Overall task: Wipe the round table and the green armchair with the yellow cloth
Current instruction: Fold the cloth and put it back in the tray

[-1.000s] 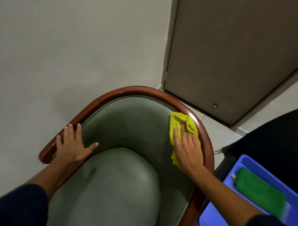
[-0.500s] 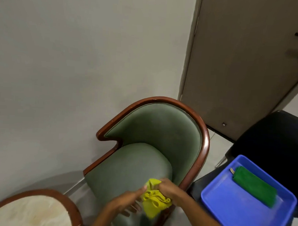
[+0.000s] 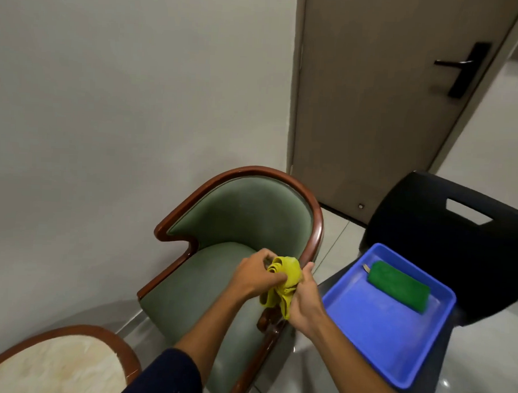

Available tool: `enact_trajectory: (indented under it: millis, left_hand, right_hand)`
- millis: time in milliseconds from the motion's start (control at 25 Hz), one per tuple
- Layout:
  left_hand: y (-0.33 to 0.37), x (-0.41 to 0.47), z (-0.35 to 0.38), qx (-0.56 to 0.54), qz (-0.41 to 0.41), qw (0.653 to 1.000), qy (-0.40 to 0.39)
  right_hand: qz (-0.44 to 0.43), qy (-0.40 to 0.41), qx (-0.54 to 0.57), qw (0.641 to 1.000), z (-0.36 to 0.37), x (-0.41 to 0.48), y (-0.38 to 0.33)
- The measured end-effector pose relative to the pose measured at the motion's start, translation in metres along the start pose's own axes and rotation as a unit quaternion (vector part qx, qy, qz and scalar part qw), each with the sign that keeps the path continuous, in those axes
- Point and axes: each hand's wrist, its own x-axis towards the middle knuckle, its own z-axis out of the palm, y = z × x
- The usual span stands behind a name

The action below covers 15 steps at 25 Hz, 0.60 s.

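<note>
Above the green armchair (image 3: pixel 219 254), over its seat and near its right arm, both hands grip the yellow cloth (image 3: pixel 280 282), which is bunched into loose folds and held clear of the upholstery. The left hand (image 3: pixel 256 275) has its fingers (image 3: pixel 273 277) curled shut on the cloth's upper part; the right hand (image 3: pixel 305 302) closes around its lower part, a corner hanging below. To the armchair's left and nearer the camera sits the round table, its pale marbled tabletop (image 3: pixel 51 368) ringed in brown wood. To the armchair's right, a blue tray (image 3: pixel 373 335) rests on a black chair (image 3: pixel 446 234) and holds a folded green cloth (image 3: pixel 398 285). Behind the armchair stand a plain wall and a closed door (image 3: pixel 375 97).
</note>
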Motion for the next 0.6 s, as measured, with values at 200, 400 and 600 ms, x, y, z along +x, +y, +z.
enact_trajectory:
  millis: [200,400,600]
  left_hand:
    - [0.08,0.033,0.049,-0.072,0.115,0.989,-0.064]
    - [0.104,0.096,0.114,-0.127,0.071,0.97,-0.195]
    - [0.049,0.129,0.236,-0.023,-0.067,0.971,-0.23]
  right_hand:
    - [-0.06,0.089,-0.023,0.994,-0.103,-0.008,-0.072]
    - [-0.031,0.113,0.017,0.993,-0.228,-0.024,-0.122]
    - [0.085,0.229,-0.007,0.97,-0.314,0.003,-0.095]
